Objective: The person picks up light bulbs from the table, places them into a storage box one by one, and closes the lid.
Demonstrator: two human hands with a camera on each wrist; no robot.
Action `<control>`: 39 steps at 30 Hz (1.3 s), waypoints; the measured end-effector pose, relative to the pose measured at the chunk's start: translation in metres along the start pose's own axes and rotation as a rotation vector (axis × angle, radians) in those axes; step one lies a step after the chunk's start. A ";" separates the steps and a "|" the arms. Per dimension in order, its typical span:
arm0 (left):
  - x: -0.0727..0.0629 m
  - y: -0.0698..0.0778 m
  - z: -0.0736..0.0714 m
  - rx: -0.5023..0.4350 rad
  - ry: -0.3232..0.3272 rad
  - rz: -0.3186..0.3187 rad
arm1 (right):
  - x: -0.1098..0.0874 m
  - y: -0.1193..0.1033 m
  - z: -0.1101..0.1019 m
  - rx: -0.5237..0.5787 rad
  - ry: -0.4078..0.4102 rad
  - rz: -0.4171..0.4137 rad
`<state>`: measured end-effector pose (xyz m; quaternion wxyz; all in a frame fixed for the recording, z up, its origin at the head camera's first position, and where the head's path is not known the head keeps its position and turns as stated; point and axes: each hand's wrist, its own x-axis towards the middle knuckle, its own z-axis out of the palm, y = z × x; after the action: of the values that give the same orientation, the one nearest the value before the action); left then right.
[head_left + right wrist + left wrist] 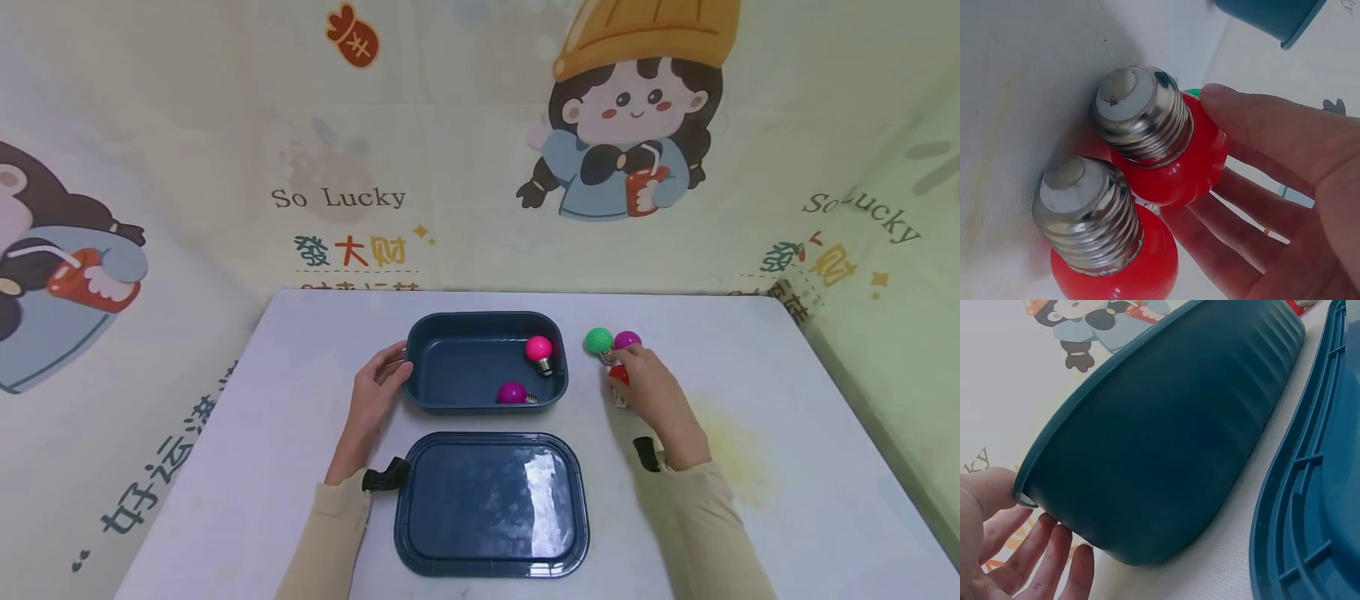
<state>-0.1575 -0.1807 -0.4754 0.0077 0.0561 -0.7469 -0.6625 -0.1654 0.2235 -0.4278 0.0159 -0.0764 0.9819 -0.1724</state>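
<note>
A dark blue plastic box (457, 367) stands uncovered, with a pink light bulb (538, 348) and a purple light bulb (513, 392) inside. My left hand (377, 385) holds the box's left end, thumb at the rim and fingers against the outer wall (1141, 462). To the right of the box, my right hand (660, 393) pinches a red light bulb (1175, 159) between thumb and fingers, its metal screw base facing the wrist camera. Beside it in the right wrist view is a second red bulb (1113, 262). A green bulb (598, 341) and another purple bulb (627, 339) sit just beyond the right hand.
The box's dark blue lid (487, 500) lies flat on the white table (247, 467), in front of the box and between the forearms. A cloth backdrop (465, 167) with cartoon prints rises behind the table and along its sides.
</note>
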 end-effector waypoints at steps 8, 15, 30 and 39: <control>-0.001 -0.001 -0.001 0.009 0.011 0.016 | 0.002 -0.001 0.001 0.017 -0.026 0.010; -0.002 -0.001 0.000 -0.003 0.004 0.021 | 0.001 0.001 0.001 0.018 -0.013 -0.004; -0.002 -0.001 0.000 -0.001 -0.008 0.011 | -0.002 -0.011 -0.007 0.041 0.031 -0.055; -0.003 -0.002 0.001 0.009 0.009 0.022 | -0.007 -0.023 -0.012 0.052 0.086 -0.085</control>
<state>-0.1546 -0.1796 -0.4777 0.0181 0.0506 -0.7503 -0.6589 -0.1559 0.2077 -0.4083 -0.0316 -0.1101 0.9728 -0.2016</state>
